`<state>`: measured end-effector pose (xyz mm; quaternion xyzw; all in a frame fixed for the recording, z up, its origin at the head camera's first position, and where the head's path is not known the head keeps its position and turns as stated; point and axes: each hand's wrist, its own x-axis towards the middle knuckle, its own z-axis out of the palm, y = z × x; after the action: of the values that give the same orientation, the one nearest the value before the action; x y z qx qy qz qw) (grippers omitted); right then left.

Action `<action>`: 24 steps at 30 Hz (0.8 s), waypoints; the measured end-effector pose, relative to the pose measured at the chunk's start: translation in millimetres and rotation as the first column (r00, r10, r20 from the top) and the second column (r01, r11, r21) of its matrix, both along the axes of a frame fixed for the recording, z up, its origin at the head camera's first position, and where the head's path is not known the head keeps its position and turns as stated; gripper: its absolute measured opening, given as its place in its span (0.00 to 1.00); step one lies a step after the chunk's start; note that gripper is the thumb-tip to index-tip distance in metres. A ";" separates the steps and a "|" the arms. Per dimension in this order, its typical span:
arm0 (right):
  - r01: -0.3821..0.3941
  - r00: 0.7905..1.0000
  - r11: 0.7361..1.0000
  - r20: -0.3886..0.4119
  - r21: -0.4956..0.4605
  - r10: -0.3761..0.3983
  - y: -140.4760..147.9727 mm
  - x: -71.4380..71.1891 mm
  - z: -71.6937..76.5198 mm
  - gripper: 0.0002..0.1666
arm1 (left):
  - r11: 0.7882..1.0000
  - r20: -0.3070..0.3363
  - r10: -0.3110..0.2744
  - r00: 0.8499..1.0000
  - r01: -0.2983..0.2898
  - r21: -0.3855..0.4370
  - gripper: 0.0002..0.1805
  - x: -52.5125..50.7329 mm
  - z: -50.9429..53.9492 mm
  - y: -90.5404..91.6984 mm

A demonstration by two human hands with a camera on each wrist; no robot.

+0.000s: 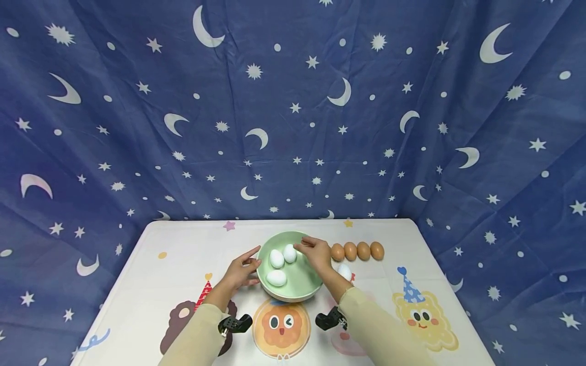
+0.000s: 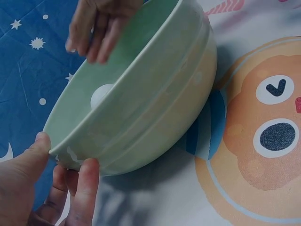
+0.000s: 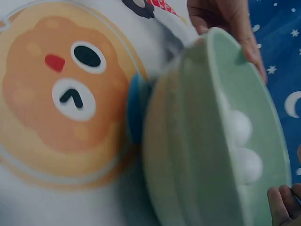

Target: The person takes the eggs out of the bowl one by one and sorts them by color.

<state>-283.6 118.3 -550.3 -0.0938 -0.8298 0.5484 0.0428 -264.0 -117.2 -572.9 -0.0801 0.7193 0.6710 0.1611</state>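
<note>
A pale green bowl [image 1: 299, 291] stands on the table with three white eggs in it: one egg [image 1: 276, 277] lies near the front, and another egg [image 1: 276, 258] sits beside a third egg [image 1: 290, 253] further back. My left hand [image 1: 240, 269] grips the bowl's left rim; in the left wrist view the thumb lies at the rim and the fingers bear on the outer wall. Over the right side of the bowl is my right hand [image 1: 317, 252], its fingertips close to the third egg. The left wrist view shows those right fingers [image 2: 101, 40] loosely bent, with nothing visible between them.
Several brown eggs [image 1: 363, 251] stand in a row right of the bowl. One more white egg [image 1: 344, 272] lies on the table by my right forearm. Cartoon figures decorate the white tablecloth [image 1: 183, 254]. Behind it hangs a blue curtain [image 1: 284, 193] with moons and stars.
</note>
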 end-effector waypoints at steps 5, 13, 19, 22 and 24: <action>0.074 0.996 0.997 0.048 0.005 -0.074 -16.1 -1.6 -21.7 0.30 | 1.000 0.001 -0.001 1.000 0.001 0.007 0.28 2.3 -0.1 0.7; 0.091 0.995 0.996 0.026 0.004 -0.091 -27.6 -6.5 -39.4 0.31 | 1.000 0.003 0.001 1.000 -0.001 0.007 0.28 1.4 -2.1 0.8; 0.065 0.998 0.997 0.018 0.039 -0.065 -29.9 -11.7 -43.5 0.29 | 1.000 0.001 0.013 1.000 -0.013 0.014 0.28 -0.3 -1.3 -0.7; 0.040 0.999 0.998 -0.014 0.042 -0.040 -29.4 -11.5 -46.0 0.27 | 1.000 -0.003 0.009 1.000 -0.009 0.008 0.28 -0.3 -1.1 -0.7; 0.028 1.000 0.999 -0.007 0.037 -0.028 -28.9 -11.2 -46.9 0.26 | 1.000 0.000 0.014 1.000 -0.014 0.004 0.28 -0.3 -1.3 -0.2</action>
<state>-294.8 89.4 -597.1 -0.1031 -0.8384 0.5325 0.0550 -264.3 -117.4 -574.2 -0.0848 0.7174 0.6734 0.1567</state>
